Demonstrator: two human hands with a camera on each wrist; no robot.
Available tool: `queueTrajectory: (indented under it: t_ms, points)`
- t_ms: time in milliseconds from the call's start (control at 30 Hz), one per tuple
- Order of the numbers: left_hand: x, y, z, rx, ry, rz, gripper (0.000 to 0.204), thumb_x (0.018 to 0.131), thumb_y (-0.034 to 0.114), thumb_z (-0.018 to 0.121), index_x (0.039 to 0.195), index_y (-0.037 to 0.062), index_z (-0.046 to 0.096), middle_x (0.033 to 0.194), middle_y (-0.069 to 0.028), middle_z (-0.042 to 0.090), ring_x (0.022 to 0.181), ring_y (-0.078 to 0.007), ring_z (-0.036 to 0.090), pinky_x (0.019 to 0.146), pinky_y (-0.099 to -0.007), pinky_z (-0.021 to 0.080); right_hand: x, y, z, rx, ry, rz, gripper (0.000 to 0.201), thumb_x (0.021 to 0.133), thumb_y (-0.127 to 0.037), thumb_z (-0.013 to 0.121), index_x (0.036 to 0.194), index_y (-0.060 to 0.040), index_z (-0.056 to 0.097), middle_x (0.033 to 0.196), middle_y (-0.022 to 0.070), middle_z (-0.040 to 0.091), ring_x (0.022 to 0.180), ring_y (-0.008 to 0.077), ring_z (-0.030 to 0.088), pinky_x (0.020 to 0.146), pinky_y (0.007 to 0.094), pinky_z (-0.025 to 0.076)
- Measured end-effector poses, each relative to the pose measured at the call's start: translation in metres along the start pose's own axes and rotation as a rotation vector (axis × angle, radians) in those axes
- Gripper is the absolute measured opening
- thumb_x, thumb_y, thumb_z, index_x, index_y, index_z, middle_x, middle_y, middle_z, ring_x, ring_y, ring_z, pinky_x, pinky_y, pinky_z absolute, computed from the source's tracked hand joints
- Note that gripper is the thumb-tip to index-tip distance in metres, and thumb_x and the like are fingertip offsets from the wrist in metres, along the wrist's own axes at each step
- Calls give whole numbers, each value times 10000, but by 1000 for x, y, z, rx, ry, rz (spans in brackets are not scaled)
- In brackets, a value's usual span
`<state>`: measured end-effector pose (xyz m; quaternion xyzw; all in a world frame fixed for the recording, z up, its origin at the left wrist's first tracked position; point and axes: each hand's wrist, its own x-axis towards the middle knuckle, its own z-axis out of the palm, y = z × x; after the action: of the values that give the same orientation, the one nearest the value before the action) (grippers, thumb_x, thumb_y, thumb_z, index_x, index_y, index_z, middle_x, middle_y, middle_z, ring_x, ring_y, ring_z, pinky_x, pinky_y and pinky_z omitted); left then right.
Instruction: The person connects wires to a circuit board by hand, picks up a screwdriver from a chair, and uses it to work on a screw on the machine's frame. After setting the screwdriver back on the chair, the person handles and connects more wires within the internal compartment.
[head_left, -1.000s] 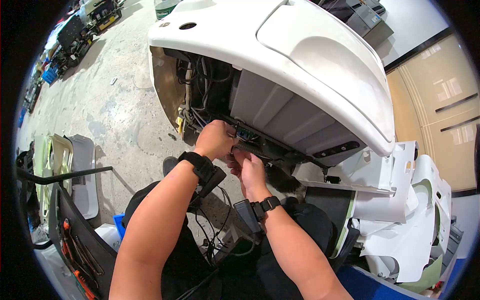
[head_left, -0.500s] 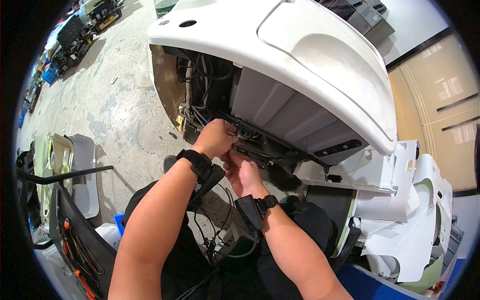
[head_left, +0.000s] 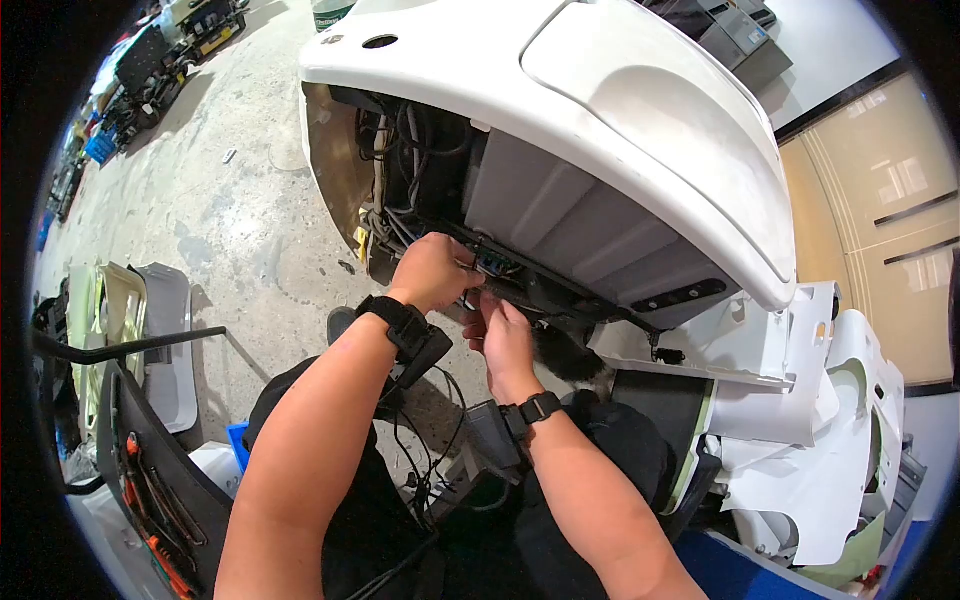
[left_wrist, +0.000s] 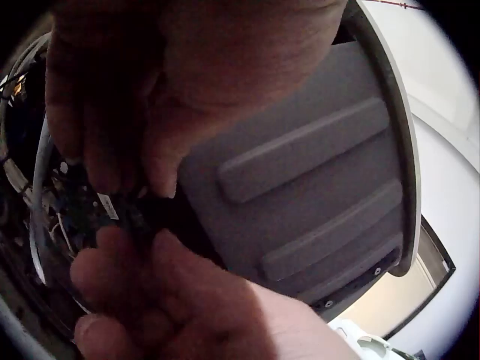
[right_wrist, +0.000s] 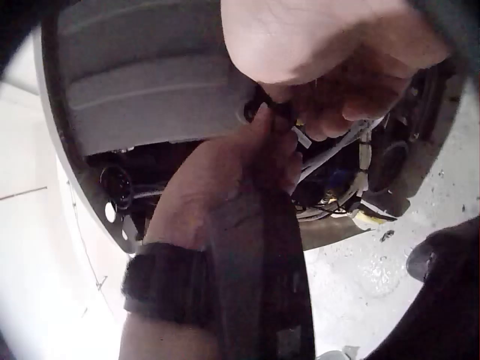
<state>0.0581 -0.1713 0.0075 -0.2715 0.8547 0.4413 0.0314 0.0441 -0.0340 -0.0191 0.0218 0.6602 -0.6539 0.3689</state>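
My left hand (head_left: 432, 272) bends down at the lower edge of a white-shelled machine (head_left: 620, 140). Between its thumb and fingers it pinches a small dark part (right_wrist: 279, 114), whose kind is hard to make out in shadow. Just below and right, my right hand (head_left: 505, 345) has its thumb raised and its fingers curled near the same spot. In the left wrist view the right hand (left_wrist: 187, 296) lies under the left, fingertips close together. A green circuit board (head_left: 497, 264) with thin wires shows beside the left fingertips, under the grey ribbed panel (head_left: 570, 225).
Bundled cables (head_left: 385, 190) hang inside the open housing on the left. White shell parts (head_left: 800, 470) are stacked at right. Pliers (head_left: 140, 490) with orange handles lie in a dark tray at lower left. Loose black cables (head_left: 430, 470) dangle between the person's legs.
Both hands stay at the same place under the panel. The right hand has shifted slightly, its thumb now pointing up and the fingers showing more; the view moved a little.
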Motion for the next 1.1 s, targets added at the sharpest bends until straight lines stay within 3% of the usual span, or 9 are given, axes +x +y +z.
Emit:
queueTrajectory:
  t_ms: [133, 200, 300, 467, 733, 867, 967, 1033, 1100]
  points:
    - [-3, 5, -4, -5, 0, -15, 318, 668, 135, 701, 945, -11, 644, 744, -150, 641, 641, -192, 611, 578, -300, 473, 3, 3, -7, 95, 33, 127, 224, 900, -280, 462, 876, -82, 563, 752, -3, 582, 613, 89, 509, 536, 246, 392]
    - [0, 2, -3, -20, 16, -9, 296, 633, 169, 686, 892, 28, 670, 788, -193, 633, 768, -283, 626, 700, -332, 483, 2, 1, -6, 185, -9, 223, 214, 905, -260, 443, 917, -91, 575, 783, 0, 594, 660, 89, 513, 572, 237, 393]
    - [4, -3, -1, -116, -20, -34, 289, 689, 91, 687, 936, -47, 630, 764, -136, 646, 658, -173, 607, 603, -289, 469, -1, -3, -4, 300, -181, 251, 226, 905, -253, 440, 959, -86, 581, 805, 9, 605, 666, 94, 519, 578, 239, 395]
    - [-1, 1, -2, -181, -43, -75, 281, 666, 103, 666, 916, -26, 645, 777, -179, 641, 707, -226, 637, 655, -298, 484, 1, -5, 0, 379, -254, 225, 204, 896, -225, 452, 944, -82, 589, 824, 22, 611, 678, 98, 523, 585, 233, 397]
    - [4, -4, 0, -156, -88, -24, 318, 695, 92, 678, 964, -63, 610, 811, -138, 650, 701, -173, 610, 651, -293, 471, 3, -9, 3, -245, -91, -33, 191, 841, -233, 579, 866, -44, 588, 761, 22, 618, 634, 88, 531, 570, 234, 407]
    - [4, -6, 3, -77, -46, -24, 370, 627, 181, 703, 945, 0, 646, 812, -180, 643, 757, -260, 634, 700, -318, 483, 6, -6, 1, -450, -37, -165, 195, 833, -235, 595, 835, -40, 587, 722, 19, 613, 624, 86, 536, 570, 237, 409]
    - [5, -6, 3, -89, -25, -14, 356, 642, 140, 704, 949, -25, 633, 804, -167, 647, 733, -222, 627, 674, -303, 480, 0, -9, 1, -431, -53, -151, 211, 856, -268, 558, 864, -58, 582, 750, 19, 615, 631, 85, 532, 568, 231, 404]
    - [6, -5, 2, -77, -26, -8, 343, 660, 95, 703, 956, -55, 619, 800, -153, 651, 709, -180, 621, 646, -286, 478, -2, -10, 0, 28, -72, 119, 227, 885, -289, 496, 926, -80, 575, 778, 19, 614, 635, 88, 529, 564, 226, 402]
    - [5, -2, 1, -65, -29, -34, 339, 657, 93, 706, 952, -51, 621, 814, -147, 651, 720, -181, 618, 640, -285, 477, 1, -7, -6, 96, -92, 166, 231, 895, -289, 471, 945, -86, 569, 791, 20, 614, 637, 88, 529, 565, 225, 403]
